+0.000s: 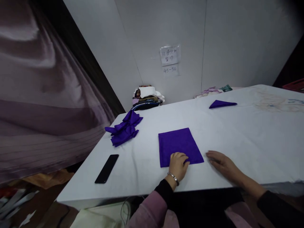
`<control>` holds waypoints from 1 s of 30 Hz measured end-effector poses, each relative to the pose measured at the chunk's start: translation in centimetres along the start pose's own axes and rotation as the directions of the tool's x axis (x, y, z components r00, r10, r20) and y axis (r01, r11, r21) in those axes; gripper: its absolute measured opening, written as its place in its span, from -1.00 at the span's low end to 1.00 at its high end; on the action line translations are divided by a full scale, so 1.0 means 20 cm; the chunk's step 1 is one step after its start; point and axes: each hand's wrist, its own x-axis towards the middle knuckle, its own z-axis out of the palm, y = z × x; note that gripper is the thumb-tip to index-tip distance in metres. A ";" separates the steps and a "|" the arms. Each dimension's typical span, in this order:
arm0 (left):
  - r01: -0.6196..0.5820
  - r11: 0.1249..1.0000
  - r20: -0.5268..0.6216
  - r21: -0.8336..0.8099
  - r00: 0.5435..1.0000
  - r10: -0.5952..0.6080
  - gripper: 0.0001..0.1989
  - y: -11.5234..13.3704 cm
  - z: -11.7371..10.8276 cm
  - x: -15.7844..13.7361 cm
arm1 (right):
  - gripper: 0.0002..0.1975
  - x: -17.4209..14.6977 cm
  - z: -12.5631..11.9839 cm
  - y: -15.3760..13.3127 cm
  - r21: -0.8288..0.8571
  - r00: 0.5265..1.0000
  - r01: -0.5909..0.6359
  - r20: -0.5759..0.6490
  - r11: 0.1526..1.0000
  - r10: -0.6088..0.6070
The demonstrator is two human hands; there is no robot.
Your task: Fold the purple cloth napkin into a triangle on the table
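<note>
- A purple cloth (179, 146) lies flat as a neat rectangle near the front edge of the counter (249, 142), right in front of me; it looks already folded down, and I judge more folds are left.
- My left hand (178, 165) rests on the cloth's near edge, fingers curled down onto the fabric; whether they pinch it I cannot tell.
- My right hand (222, 164) lies flat on the counter just beside the cloth's right corner, fingers spread and forward, holding nothing.
- One piece (222, 104) folded to a triangle sits toward the far edge, so I take at least one as done.
- A loose heap of purple cloths (124, 128) waits near the left edge, still unfolded by the look of it.
- A dark phone (107, 168) lies near the front left corner.
- The counter is covered in white, with a faint print at the far right.
- Behind it are plain grey walls with a handwritten paper note (170, 55), a stack of mixed fabrics (147, 96) in the corner, and a mauve curtain (42, 95) on the left.
</note>
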 end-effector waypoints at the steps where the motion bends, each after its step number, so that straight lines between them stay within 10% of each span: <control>1: -0.026 1.000 0.030 -0.004 0.999 0.026 -0.83 0.03 0.03 0.02 | -0.66 0.01 0.02 -0.02 -0.019 0.999 0.035 -0.001 0.999 -0.035; 22: 0.006 1.000 0.059 -0.003 0.998 -0.006 -0.84 0.09 0.13 0.11 | -0.47 0.05 0.07 -0.08 -0.159 0.977 0.212 0.025 0.964 -0.210; 30: 0.001 0.994 0.041 -0.109 0.999 0.004 -0.86 0.05 0.08 0.01 | -0.70 0.13 0.14 -0.03 -0.173 0.947 0.306 0.155 0.936 -0.281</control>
